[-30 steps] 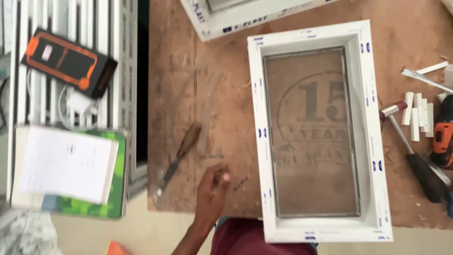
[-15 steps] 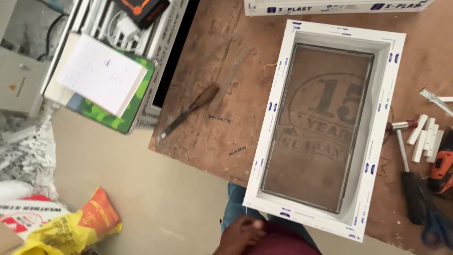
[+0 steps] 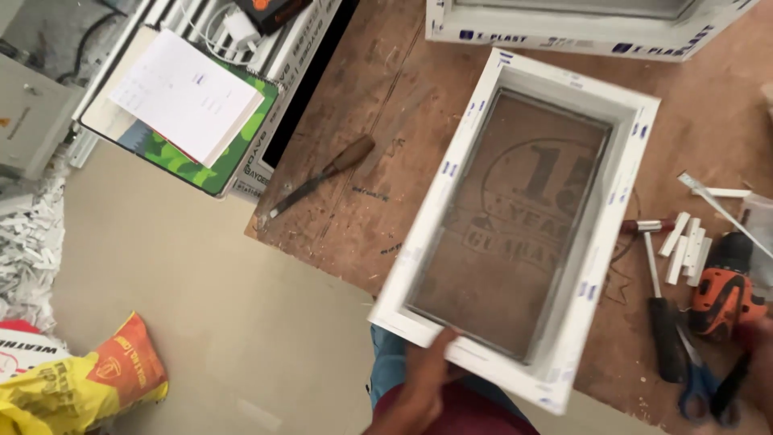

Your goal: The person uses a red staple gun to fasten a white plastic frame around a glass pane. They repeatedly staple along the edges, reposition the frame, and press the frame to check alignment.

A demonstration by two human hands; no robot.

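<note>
A white window frame with a glass pane lies tilted on the brown wooden table, its near corner hanging over the table's edge. My left hand comes up from the bottom and grips the frame's near rail, fingers over the edge. My right hand is a blurred shape at the right border, next to blue-handled scissors and an orange drill; its fingers cannot be made out.
A wooden-handled chisel lies left of the frame. A hammer and short white strips lie right of it. A second white frame is at the back. Paper on a green notebook rests upper left; a yellow-orange bag sits on the floor.
My left hand has left the table near the chisel and now grips the frame's near rail. The view has swung left and back, showing more floor.
</note>
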